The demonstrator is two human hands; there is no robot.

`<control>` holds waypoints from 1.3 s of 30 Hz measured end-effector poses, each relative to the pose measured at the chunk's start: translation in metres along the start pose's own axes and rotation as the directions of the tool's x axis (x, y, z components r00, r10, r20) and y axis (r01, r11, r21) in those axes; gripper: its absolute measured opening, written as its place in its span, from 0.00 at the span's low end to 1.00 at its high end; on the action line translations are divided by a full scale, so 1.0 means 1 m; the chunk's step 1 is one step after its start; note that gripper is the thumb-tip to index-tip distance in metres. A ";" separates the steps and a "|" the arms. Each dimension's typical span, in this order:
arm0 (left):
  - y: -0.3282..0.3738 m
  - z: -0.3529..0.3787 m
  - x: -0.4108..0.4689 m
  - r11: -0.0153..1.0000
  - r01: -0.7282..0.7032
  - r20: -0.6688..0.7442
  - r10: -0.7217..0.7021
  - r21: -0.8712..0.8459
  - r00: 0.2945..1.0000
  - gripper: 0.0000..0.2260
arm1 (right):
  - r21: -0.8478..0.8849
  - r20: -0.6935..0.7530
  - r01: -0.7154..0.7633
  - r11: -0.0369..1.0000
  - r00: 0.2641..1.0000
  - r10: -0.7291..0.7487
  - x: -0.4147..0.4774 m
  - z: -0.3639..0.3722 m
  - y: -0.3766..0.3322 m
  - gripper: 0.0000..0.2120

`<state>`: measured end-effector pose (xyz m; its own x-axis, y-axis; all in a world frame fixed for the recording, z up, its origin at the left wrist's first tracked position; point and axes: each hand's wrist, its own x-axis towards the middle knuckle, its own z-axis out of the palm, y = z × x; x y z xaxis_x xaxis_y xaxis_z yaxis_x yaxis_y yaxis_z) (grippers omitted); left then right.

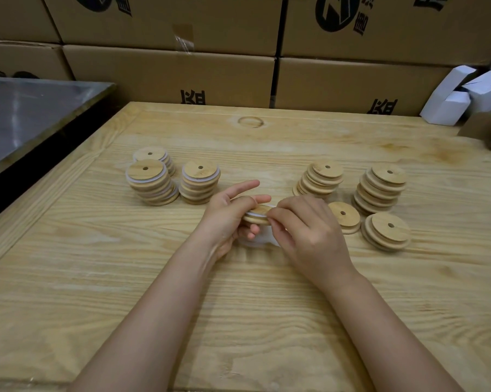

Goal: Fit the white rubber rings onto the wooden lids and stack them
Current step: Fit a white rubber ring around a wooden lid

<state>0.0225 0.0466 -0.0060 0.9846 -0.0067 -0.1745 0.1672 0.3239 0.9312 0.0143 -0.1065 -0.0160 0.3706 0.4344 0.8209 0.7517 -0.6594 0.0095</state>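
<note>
My left hand [227, 216] grips a round wooden lid [257, 215] at the middle of the table, thumb on top, index finger sticking out. My right hand [303, 224] pinches the white rubber ring [259, 211] at the lid's right edge. A small pile of loose white rings [255, 241] lies on the table under my hands, partly hidden. Three stacks of lids with white rings [153, 182] [200, 182] [153, 157] stand to the left. Bare lids stand in stacks to the right [319, 179] [380, 190] [387, 232], with a single lid [344, 217] beside my right hand.
The wooden table [97, 278] has a raised border on the left. A metal tray [26, 120] sits beyond the left edge. Cardboard boxes [167, 75] form a wall at the back. White cartons [465, 94] lie at the back right.
</note>
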 end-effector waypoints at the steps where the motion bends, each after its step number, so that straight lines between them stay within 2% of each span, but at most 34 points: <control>1: 0.000 0.000 0.000 1.000 -0.003 -0.001 0.003 -0.003 1.000 0.17 | 0.000 -0.001 -0.001 1.000 1.000 0.001 0.000 -0.001 0.000 0.05; 6: 0.001 -0.002 0.000 0.999 -0.023 0.009 0.024 -0.045 1.000 0.19 | -0.018 -0.026 0.018 1.000 0.999 -0.019 0.000 -0.001 0.000 0.05; 10: 0.001 -0.004 0.000 0.997 -0.076 0.068 0.078 -0.031 0.995 0.22 | 0.015 -0.020 -0.020 1.000 1.000 0.020 0.000 -0.003 0.001 0.05; 12: 0.000 -0.005 -0.002 0.993 -0.116 0.104 0.116 -0.001 0.988 0.24 | 0.122 0.009 -0.117 0.986 0.993 0.116 0.001 -0.004 0.001 0.05; 13: -0.001 -0.005 -0.003 0.990 -0.139 0.114 0.136 0.016 0.984 0.24 | 0.216 0.038 -0.225 0.950 0.974 0.222 0.001 -0.005 0.000 0.05; 14: -0.001 -0.006 -0.003 0.987 -0.161 0.121 0.156 0.028 0.980 0.25 | 0.330 0.097 -0.373 0.867 0.927 0.362 0.002 -0.006 0.000 0.04; 15: -0.001 -0.007 -0.004 0.983 -0.180 0.127 0.174 0.034 0.976 0.25 | 0.436 0.186 -0.529 0.728 0.845 0.502 0.003 -0.006 0.000 0.06; 17: -0.002 -0.007 -0.004 0.978 -0.206 0.153 0.197 0.041 0.968 0.27 | 0.562 0.399 -0.734 0.381 0.644 0.653 0.003 -0.005 0.004 0.13; 19: -0.004 -0.005 -0.003 0.969 -0.229 0.187 0.210 0.086 0.960 0.30 | 0.603 0.513 -0.783 0.154 0.528 0.677 0.002 -0.004 0.010 0.14; 22: -0.009 -0.001 -0.002 0.936 -0.254 0.190 0.211 0.242 0.959 0.34 | 0.649 0.556 -0.761 -0.006 0.469 0.686 -0.001 -0.004 0.015 0.08; 23: -0.010 -0.001 -0.001 0.915 -0.262 0.181 0.214 0.308 0.960 0.34 | 0.659 0.551 -0.752 -0.017 0.467 0.691 -0.002 -0.003 0.016 0.07; 24: -0.012 0.000 -0.001 0.891 -0.271 0.175 0.220 0.365 0.960 0.33 | 0.661 0.527 -0.750 0.018 0.482 0.700 -0.003 -0.002 0.016 0.06; 26: -0.014 -0.001 -0.001 0.857 -0.292 0.177 0.238 0.424 0.955 0.31 | 0.638 0.437 -0.751 0.169 0.534 0.723 -0.003 -0.001 0.016 0.08; 28: -0.014 -0.002 -0.001 0.834 -0.320 0.188 0.262 0.449 0.947 0.29 | 0.629 0.361 -0.731 0.264 0.575 0.734 -0.003 0.000 0.015 0.09; 33: -0.015 -0.005 0.001 0.737 -0.398 0.245 0.314 0.547 0.918 0.14 | 0.642 0.319 -0.689 0.337 0.640 0.699 -0.001 -0.002 0.012 0.10; 35: -0.016 -0.005 0.001 0.720 -0.409 0.254 0.321 0.560 0.912 0.11 | 0.655 0.312 -0.666 0.357 0.669 0.674 0.000 -0.004 0.012 0.11; 39: -0.012 -0.009 0.000 0.613 -0.467 0.266 0.394 0.637 0.880 0.10 | 0.586 0.292 -0.637 0.500 0.742 0.604 0.000 -0.006 0.011 0.09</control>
<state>0.0198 0.0511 -0.0202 0.9455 -0.1302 0.2985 -0.3256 -0.4010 0.8563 0.0190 -0.1171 -0.0127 0.8879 0.1032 0.4482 0.4594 -0.2468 -0.8532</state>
